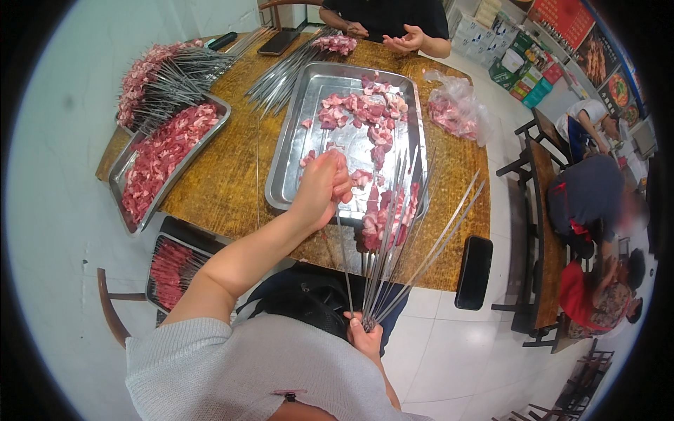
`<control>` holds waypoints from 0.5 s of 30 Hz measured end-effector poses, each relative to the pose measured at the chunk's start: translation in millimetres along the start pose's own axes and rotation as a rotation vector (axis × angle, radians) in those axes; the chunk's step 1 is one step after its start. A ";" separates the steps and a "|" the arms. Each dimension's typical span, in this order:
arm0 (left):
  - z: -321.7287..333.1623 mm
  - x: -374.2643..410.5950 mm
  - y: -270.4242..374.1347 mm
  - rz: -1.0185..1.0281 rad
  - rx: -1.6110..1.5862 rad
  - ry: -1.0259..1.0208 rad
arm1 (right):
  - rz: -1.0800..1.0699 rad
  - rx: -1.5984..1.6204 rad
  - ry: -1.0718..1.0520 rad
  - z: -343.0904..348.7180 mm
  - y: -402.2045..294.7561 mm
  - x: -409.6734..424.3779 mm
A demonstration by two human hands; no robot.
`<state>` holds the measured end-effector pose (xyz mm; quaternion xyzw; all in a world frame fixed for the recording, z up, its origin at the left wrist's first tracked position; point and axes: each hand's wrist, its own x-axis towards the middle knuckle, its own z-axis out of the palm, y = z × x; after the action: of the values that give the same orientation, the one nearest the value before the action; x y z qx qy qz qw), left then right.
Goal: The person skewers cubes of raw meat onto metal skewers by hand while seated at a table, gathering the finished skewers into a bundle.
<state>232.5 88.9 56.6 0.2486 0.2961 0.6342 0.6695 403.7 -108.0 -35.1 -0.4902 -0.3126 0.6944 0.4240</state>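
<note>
My left hand (327,184) is closed around the upper part of a thin metal skewer (343,252), over the near part of a steel tray (271,179). Low in front of my body, my right hand (364,334) grips that skewer's lower end together with a fanned bundle of metal skewers (376,284). Pink and red meat chunks (387,221) cluster around the bundle at the tray's near right corner; whether all are threaded cannot be told. Loose meat pieces (368,110) lie in the tray. What my left fingers cover is hidden.
Left stand a tray of cut meat (168,158) and piled meat skewers (152,73). Bare skewers (284,73) lie behind the steel tray, a bag of meat (455,110) to its right. A phone (474,272) sits by the near right edge. A person (389,21) sits opposite.
</note>
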 end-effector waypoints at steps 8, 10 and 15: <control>-1.2 -37.0 -24.3 -0.012 0.027 0.064 | -0.057 -0.048 -0.048 0.2 -0.7 -0.9; 1.0 -50.9 -35.0 -0.013 0.068 0.095 | -0.055 -0.051 -0.047 -0.9 -0.8 -0.3; -11.9 -62.2 -26.8 -0.036 0.434 -0.183 | -0.051 0.006 -0.041 -0.7 -1.8 0.3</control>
<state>241.6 24.5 34.3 0.4380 0.3680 0.5186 0.6354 404.8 -107.0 -34.0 -0.4663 -0.3315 0.6942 0.4367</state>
